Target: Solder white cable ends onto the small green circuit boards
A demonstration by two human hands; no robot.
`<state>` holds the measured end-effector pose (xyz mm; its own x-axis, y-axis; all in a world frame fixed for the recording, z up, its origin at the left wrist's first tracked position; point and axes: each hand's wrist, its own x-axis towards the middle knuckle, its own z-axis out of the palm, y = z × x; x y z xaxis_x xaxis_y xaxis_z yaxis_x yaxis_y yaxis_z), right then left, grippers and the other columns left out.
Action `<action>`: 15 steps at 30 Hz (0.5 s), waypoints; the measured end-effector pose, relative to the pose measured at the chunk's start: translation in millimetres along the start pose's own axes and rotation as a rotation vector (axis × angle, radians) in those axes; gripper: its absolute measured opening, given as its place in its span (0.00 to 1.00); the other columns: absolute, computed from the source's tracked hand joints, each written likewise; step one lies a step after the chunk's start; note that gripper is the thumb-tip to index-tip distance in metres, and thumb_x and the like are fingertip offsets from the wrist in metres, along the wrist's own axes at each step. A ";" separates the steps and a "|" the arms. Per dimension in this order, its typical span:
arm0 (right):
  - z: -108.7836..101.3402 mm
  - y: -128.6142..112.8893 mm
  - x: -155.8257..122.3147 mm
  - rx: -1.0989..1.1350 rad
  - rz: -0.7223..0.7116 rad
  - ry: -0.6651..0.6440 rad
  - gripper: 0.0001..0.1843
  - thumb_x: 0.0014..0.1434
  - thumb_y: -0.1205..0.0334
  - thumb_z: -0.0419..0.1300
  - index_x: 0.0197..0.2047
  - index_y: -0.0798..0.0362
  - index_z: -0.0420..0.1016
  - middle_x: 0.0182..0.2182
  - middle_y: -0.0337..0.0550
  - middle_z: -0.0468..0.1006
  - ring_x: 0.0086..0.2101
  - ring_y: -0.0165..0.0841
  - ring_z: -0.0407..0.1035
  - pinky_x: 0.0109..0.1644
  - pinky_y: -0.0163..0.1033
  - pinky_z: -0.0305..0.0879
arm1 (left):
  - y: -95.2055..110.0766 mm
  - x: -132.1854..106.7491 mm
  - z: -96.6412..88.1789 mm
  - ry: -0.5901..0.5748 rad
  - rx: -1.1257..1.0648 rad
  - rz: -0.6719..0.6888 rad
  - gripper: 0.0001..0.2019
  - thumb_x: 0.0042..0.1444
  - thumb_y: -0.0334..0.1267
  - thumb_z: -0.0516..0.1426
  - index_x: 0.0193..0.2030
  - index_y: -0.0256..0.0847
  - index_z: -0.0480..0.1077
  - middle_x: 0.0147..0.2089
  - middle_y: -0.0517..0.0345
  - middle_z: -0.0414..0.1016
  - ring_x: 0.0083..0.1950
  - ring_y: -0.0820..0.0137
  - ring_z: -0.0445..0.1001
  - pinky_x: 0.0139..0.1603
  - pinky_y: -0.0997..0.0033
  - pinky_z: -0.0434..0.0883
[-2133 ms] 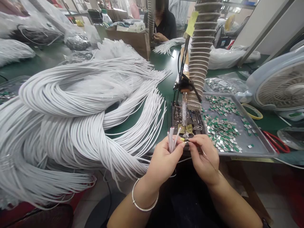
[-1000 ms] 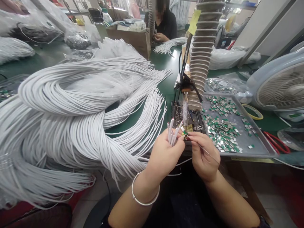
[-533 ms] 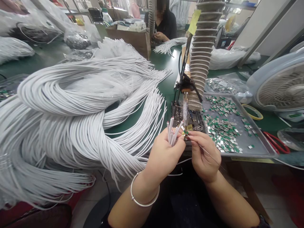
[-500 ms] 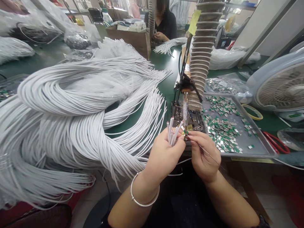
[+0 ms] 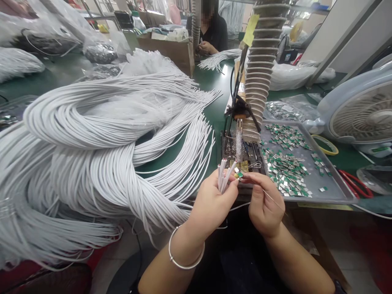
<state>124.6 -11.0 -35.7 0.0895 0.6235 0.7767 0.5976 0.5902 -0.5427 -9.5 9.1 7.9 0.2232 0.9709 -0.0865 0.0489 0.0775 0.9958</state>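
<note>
My L hand point(image 5: 214, 200) is closed round a small bunch of white cables point(image 5: 224, 177), cut ends up, w/ a silver bracelet point(image 5: 186, 267) on that wrist. A little green-and-silver PCB point(image 5: 239, 174) sits at my L thumb & index tips, just below the soldering iron point(image 5: 239, 145), which hangs tip down in its stand; can't tell if iron & PCB touch. My R hand point(image 5: 266, 206) is curled w/ thin solder wire point(image 5: 272, 199) gripped in it, fingertips right by the PCB. Hands are close tog., tips nearly meeting.

Corrugated duct point(image 5: 260, 77) comes down just behind the iron. To the R: grey tray point(image 5: 335, 183) w/ loose PCBs point(image 5: 289, 175), then red-handled tool point(image 5: 357, 183), yellow tape roll point(image 5: 325, 144) & fan point(image 5: 364, 106). To the L: big heap of white cable bundles point(image 5: 92, 126) on the green bench point(image 5: 210, 118). Co-worker point(image 5: 212, 30) sits opp., nr a cardboard box point(image 5: 168, 53).
</note>
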 end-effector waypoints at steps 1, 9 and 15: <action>0.1 0.3 -1.2 -0.004 0.023 0.018 0.15 0.61 0.73 0.50 0.48 0.52 0.70 0.37 0.45 0.78 0.35 0.32 0.75 0.39 0.40 0.75 | -0.1 -0.7 -0.5 -0.002 0.020 -0.004 0.03 0.53 0.36 0.55 0.32 0.39 0.66 0.33 0.59 0.70 0.35 0.71 0.70 0.40 0.71 0.68; 1.2 4.8 -5.6 0.110 0.007 0.082 0.12 0.59 0.74 0.52 0.43 0.52 0.70 0.37 0.44 0.79 0.40 0.35 0.76 0.45 0.47 0.75 | 3.8 -7.4 -5.6 -0.025 0.135 -0.005 0.11 0.58 0.41 0.53 0.29 0.38 0.69 0.23 0.62 0.63 0.26 0.72 0.62 0.30 0.72 0.62; 0.0 4.3 -6.2 0.076 0.023 0.016 0.11 0.59 0.74 0.54 0.42 0.52 0.71 0.37 0.45 0.78 0.36 0.34 0.75 0.36 0.41 0.75 | -0.7 -3.8 -5.4 -0.042 0.043 -0.055 0.11 0.58 0.43 0.53 0.33 0.37 0.71 0.17 0.68 0.54 0.19 0.76 0.51 0.22 0.74 0.54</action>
<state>126.6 -12.3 -42.8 0.1156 0.6290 0.7687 0.5332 0.6137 -0.5823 -15.6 6.6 7.7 0.2593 0.9552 -0.1428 0.1039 0.1194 0.9874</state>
